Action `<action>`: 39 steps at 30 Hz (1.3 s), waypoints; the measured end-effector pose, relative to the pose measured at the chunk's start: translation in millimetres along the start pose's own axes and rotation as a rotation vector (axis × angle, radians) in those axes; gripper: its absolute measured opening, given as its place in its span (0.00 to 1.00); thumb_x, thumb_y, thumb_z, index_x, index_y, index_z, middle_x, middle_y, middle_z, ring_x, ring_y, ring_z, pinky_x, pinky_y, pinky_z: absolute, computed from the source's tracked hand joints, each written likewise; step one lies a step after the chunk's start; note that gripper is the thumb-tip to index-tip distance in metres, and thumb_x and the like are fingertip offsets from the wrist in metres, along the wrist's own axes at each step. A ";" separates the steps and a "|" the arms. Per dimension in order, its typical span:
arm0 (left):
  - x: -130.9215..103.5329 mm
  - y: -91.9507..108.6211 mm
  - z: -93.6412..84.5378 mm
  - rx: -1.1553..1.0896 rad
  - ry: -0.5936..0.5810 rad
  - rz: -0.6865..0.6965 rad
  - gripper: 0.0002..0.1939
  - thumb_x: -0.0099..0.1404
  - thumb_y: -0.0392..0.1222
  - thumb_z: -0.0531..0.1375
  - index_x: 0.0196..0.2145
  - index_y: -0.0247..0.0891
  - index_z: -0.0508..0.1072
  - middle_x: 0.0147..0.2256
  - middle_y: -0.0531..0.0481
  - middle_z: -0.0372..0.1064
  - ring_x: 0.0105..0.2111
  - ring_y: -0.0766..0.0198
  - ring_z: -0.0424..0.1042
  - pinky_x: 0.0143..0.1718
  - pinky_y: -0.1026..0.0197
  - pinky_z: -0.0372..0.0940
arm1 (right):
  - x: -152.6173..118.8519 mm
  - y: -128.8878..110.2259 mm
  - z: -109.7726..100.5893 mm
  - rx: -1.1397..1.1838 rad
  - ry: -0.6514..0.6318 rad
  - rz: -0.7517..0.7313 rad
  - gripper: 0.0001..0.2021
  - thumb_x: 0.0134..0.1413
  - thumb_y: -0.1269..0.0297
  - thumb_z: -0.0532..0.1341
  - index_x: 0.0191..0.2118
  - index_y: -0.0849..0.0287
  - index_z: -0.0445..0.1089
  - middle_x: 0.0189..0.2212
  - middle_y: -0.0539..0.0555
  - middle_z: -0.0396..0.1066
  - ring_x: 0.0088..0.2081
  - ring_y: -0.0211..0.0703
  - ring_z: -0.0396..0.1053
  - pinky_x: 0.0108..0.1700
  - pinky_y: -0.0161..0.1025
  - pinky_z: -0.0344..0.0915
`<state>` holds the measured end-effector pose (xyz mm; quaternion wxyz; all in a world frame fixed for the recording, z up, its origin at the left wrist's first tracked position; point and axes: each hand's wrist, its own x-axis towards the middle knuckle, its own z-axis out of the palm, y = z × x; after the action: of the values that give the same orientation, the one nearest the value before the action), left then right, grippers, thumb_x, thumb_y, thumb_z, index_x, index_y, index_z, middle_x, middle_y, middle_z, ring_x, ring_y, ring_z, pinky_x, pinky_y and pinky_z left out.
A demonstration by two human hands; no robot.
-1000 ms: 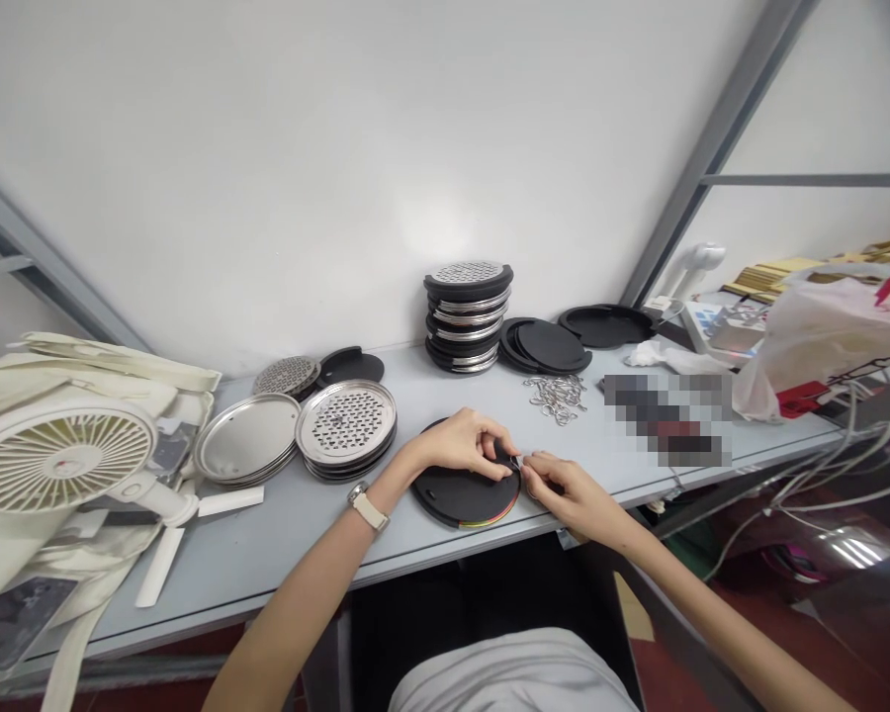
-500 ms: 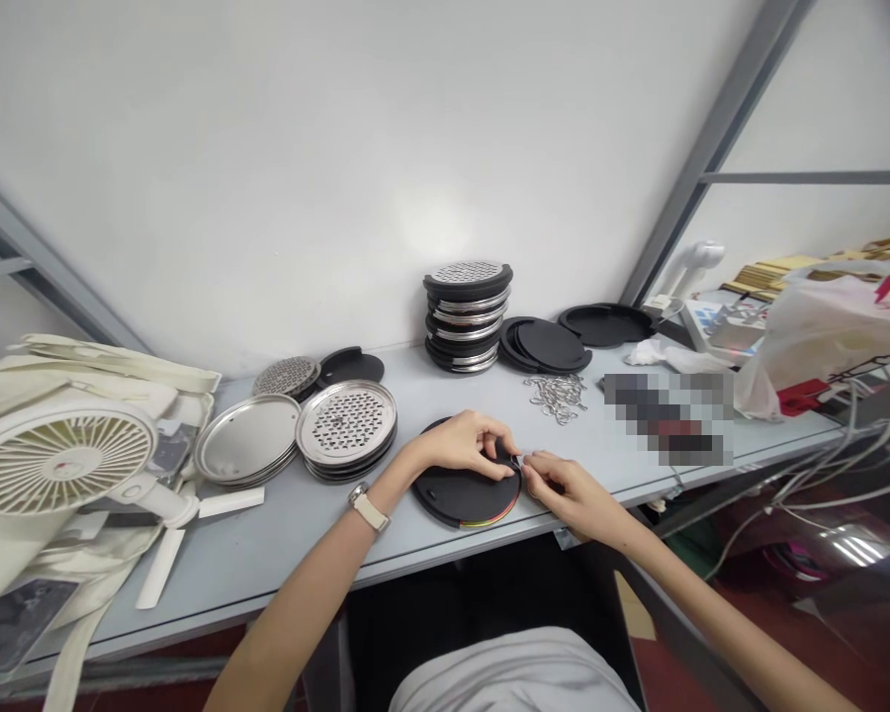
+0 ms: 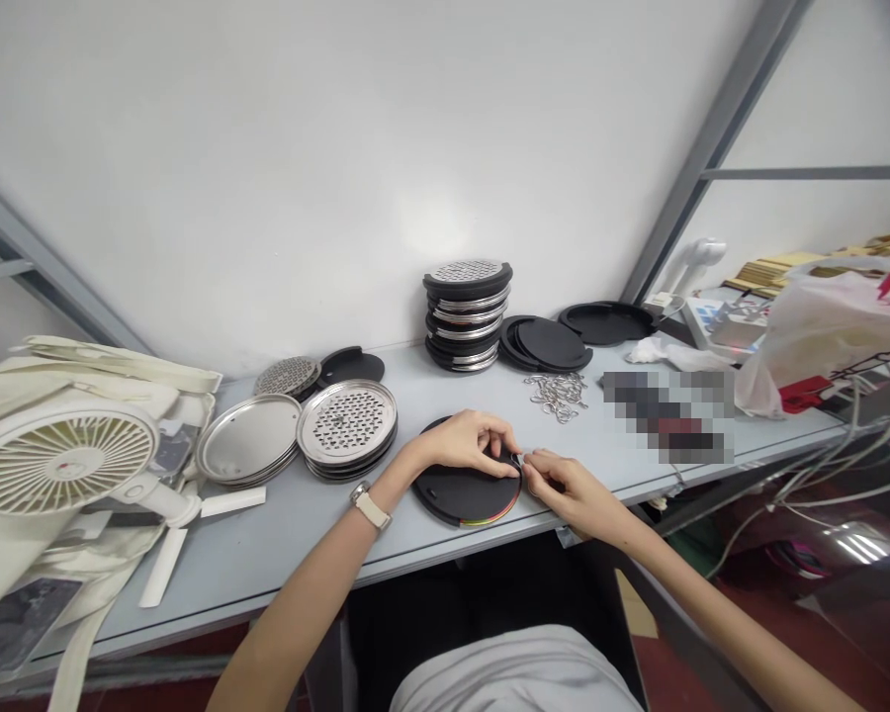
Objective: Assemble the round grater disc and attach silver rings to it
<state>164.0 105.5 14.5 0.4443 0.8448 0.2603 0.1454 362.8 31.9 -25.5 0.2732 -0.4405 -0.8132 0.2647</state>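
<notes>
A round black disc (image 3: 460, 491) with a red and yellow strip on its near right rim lies flat near the table's front edge. My left hand (image 3: 476, 444) rests over the disc, its fingers curled and closed at the right rim. From the right, my right hand (image 3: 564, 487) pinches a small silvery metal piece (image 3: 519, 459) at that same rim. The fingertips of both hands almost meet there. Whether my left fingers grip the disc or the small piece is too small to tell. Behind them lies a pile of metal hooks (image 3: 559, 396).
A tall stack of black and metal discs (image 3: 467, 316) stands near the wall, black trays (image 3: 549, 343) to its right. Perforated plates (image 3: 347, 423), plain metal lids (image 3: 248, 438) and a white fan (image 3: 66, 463) are at left. A plastic bag (image 3: 823, 326) sits at right.
</notes>
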 end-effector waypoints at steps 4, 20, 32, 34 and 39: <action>0.3 -1.5 -0.5 0.006 -0.014 0.030 0.18 0.51 0.47 0.65 0.38 0.35 0.74 0.27 0.55 0.63 0.25 0.74 0.58 0.26 0.69 0.54 | -0.2 0.8 0.4 -0.008 -0.007 -0.009 0.17 0.64 0.62 0.47 0.23 0.58 0.55 0.22 0.47 0.54 0.25 0.37 0.56 0.30 0.35 0.55; 0.9 -1.7 0.2 -0.081 -0.008 0.042 0.15 0.51 0.43 0.66 0.37 0.34 0.76 0.29 0.52 0.65 0.28 0.72 0.61 0.28 0.68 0.56 | 0.2 0.7 0.0 0.028 -0.003 0.001 0.17 0.64 0.60 0.47 0.23 0.58 0.55 0.22 0.48 0.56 0.26 0.37 0.55 0.29 0.35 0.55; -0.2 -1.0 -1.0 -0.054 0.006 0.083 0.15 0.51 0.43 0.66 0.37 0.35 0.77 0.30 0.52 0.62 0.26 0.73 0.56 0.26 0.68 0.53 | 0.4 -0.2 -0.9 0.070 -0.008 0.020 0.18 0.64 0.59 0.47 0.22 0.58 0.54 0.22 0.47 0.55 0.26 0.37 0.54 0.29 0.35 0.55; -0.2 -0.9 -1.0 -0.051 0.004 0.066 0.15 0.51 0.42 0.66 0.37 0.35 0.77 0.30 0.52 0.62 0.26 0.74 0.56 0.26 0.68 0.53 | 0.4 0.1 -1.0 0.065 -0.010 0.020 0.18 0.64 0.59 0.46 0.22 0.58 0.55 0.22 0.48 0.56 0.26 0.37 0.55 0.30 0.35 0.56; 0.1 -0.3 -0.8 -0.045 0.005 0.045 0.15 0.50 0.42 0.66 0.37 0.35 0.77 0.31 0.52 0.62 0.26 0.74 0.56 0.27 0.68 0.53 | 0.7 0.9 -1.3 0.052 -0.021 0.006 0.18 0.64 0.58 0.46 0.23 0.58 0.55 0.22 0.48 0.57 0.26 0.38 0.56 0.30 0.35 0.57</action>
<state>163.6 106.3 14.7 0.4592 0.8398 0.2390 0.1633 363.8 33.2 -25.0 0.2752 -0.4330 -0.8075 0.2910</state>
